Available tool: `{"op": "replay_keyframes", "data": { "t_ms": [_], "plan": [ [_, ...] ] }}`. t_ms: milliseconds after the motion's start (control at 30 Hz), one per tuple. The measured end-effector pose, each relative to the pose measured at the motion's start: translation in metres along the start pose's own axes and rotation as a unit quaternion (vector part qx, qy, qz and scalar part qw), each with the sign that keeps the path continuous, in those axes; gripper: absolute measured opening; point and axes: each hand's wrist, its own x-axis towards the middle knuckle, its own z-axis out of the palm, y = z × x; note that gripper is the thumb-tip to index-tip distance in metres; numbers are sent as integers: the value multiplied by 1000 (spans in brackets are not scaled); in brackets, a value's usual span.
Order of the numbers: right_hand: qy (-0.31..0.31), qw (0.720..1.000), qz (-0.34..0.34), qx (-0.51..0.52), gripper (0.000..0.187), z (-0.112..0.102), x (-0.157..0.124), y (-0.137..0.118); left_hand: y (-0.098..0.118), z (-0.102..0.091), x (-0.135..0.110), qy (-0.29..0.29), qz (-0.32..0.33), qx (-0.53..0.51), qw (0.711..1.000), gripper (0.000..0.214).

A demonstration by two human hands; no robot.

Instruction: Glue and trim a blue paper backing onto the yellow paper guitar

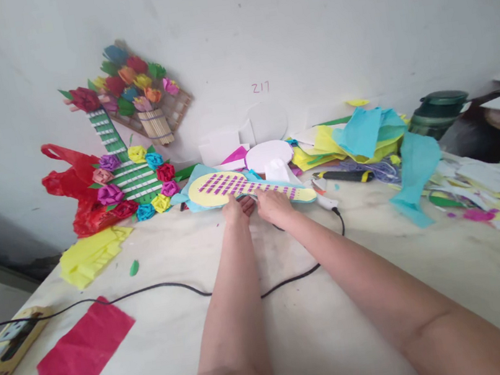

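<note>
Head view, clock read from the picture's middle:
- Dead centre: a yellow guitar-shaped cutout [241, 189] with purple strips, neck toward 3 o'clock, light-blue paper [195, 205] showing around its body.
- Left hand [236, 208]: thumb on the cutout's near edge, other fingers below — pinched on it.
- Right hand [275, 207]: fingers at the neck, just beside the left hand; whether it grips, I cannot tell.
- 3 o'clock: a black-and-yellow cutter [340, 176], then blue crepe paper [417, 172].
- 9 o'clock: a green model guitar [130, 175] — paper flowers [166, 173] around it — and a red bag [72, 174].
- 8 o'clock: a red sheet [87, 357].
</note>
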Motion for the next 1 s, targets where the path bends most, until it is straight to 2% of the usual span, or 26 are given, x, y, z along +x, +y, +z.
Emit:
{"op": "replay_keyframes", "data": {
  "t_ms": [433,1000],
  "plan": [
    [-10,999,-32,-11,34,-6,0,13,0,-2,5,-2,-1,-44,999,36],
    [-12,999,-37,-17,42,-3,0,7,1,1,-2,19,3,-60,998,35]
  ]
}}
